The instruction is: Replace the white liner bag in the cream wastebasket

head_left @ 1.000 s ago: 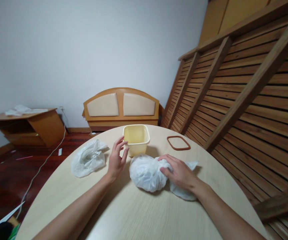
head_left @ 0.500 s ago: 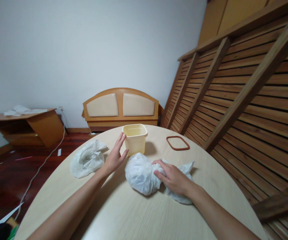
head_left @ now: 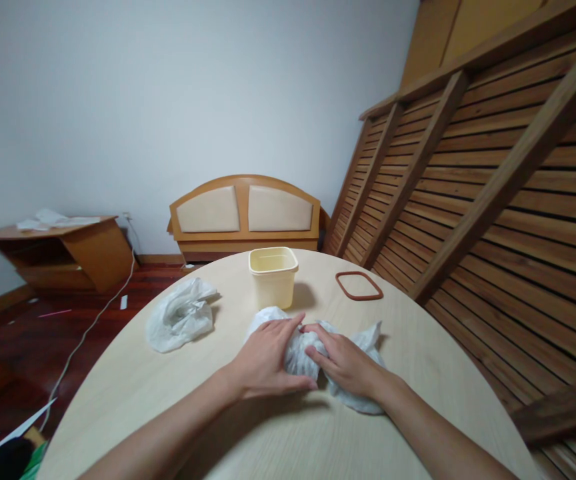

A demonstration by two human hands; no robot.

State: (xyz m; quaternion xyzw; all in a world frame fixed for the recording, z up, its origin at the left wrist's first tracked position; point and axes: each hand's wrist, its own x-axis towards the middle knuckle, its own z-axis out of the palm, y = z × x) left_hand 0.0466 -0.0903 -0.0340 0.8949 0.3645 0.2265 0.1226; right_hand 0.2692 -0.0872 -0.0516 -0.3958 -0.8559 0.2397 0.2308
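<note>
Before us, a person's two hands meet over a white plastic bag [head_left: 303, 359] on a pale, wood-grained round table [head_left: 428, 393]. The left hand [head_left: 267, 363] cups its bulging end, thumb and fingers spread; the right hand [head_left: 345, 363] grips the bunched middle, loose plastic trailing beyond. The step appears to be steadying and gathering the bag; the next move seems to call for a firm hold on thin, crinkled film. Just behind stands a smooth, square-mouthed yellow tub [head_left: 274, 288], between a crumpled second bag [head_left: 184, 319] and a slim brown frame [head_left: 361, 297].
</note>
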